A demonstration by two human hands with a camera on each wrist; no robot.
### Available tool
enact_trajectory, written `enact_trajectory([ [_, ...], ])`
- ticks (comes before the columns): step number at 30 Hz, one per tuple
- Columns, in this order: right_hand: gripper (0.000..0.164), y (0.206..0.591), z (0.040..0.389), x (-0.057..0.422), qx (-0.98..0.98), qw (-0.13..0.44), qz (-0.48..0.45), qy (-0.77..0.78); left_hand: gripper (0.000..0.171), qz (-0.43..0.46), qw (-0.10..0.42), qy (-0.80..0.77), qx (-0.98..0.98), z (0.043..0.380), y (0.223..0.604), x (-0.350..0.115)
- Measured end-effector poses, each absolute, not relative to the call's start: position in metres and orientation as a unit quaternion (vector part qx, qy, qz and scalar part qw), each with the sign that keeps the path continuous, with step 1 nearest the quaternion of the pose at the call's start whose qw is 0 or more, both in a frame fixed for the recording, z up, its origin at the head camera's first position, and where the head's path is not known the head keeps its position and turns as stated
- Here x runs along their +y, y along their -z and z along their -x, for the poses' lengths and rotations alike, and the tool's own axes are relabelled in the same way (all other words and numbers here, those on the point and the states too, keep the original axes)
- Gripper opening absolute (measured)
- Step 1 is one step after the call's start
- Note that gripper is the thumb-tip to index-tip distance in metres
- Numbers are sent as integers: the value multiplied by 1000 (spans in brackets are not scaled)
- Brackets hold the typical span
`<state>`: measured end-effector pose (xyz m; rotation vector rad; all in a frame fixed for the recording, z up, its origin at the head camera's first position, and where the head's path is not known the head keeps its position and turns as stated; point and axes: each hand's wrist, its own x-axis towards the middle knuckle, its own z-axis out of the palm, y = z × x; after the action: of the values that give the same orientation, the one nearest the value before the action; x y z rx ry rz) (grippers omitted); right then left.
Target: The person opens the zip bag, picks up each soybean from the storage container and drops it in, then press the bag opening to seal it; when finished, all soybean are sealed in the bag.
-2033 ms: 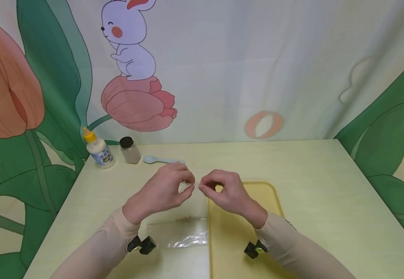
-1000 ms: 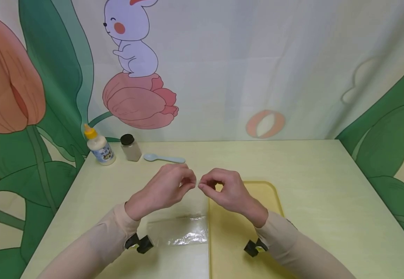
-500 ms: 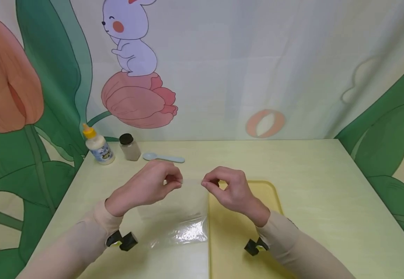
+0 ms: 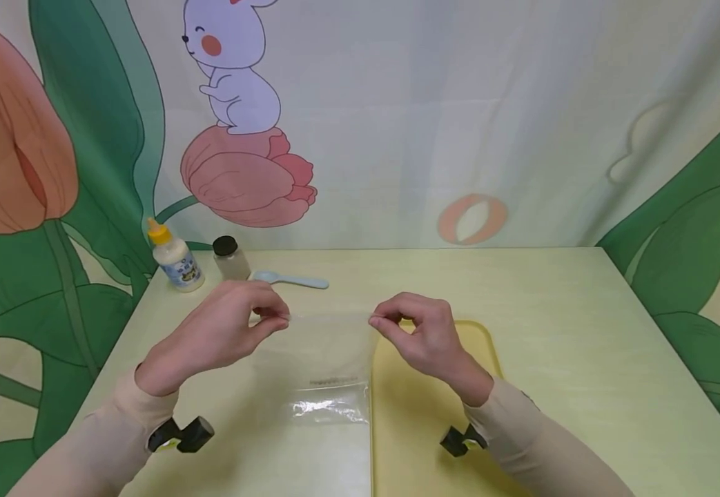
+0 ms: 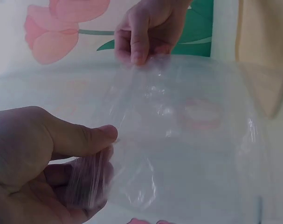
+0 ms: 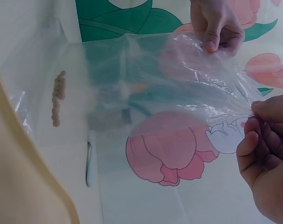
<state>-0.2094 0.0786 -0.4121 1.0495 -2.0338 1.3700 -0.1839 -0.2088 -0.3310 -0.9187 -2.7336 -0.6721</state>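
A clear plastic bag point(image 4: 328, 345) is stretched between both hands, its glossy lower part point(image 4: 330, 407) low over the table. My left hand point(image 4: 226, 324) pinches the upper left edge between thumb and fingers; the left wrist view shows gathered film under that thumb point(image 5: 101, 135). At the upper right corner my right hand point(image 4: 422, 335) pinches the film, which pulls into creases at the fingertips in the right wrist view. A short, lumpy brown strip point(image 6: 58, 98) shows beside or through the film there, and as a thin dark row in the head view.
A yellow tray point(image 4: 434, 428) lies under the right forearm. Along the back left stand a white squeeze bottle point(image 4: 179, 266) with a yellow cap and a black-lidded jar point(image 4: 230, 261). A pale blue spoon point(image 4: 297, 281) lies beside them. A printed curtain point(image 4: 372, 138) hangs behind the table.
The hands, nearly together before, have moved apart: the left well to the left, the right slightly to the right. The film now spans the gap between them.
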Motion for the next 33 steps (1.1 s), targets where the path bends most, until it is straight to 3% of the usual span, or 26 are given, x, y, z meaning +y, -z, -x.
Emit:
enact_trajectory([
  [15,13,392,193,84,-736,215,-377,-519,24,341,164,238,-894,157,318,-234],
  [24,14,381,180,85,-729,194,-385,-531,24,356,178,219,-891,145,307,-245],
  [33,18,376,165,84,-706,213,-411,-535,38,356,192,240,-883,124,304,-252],
])
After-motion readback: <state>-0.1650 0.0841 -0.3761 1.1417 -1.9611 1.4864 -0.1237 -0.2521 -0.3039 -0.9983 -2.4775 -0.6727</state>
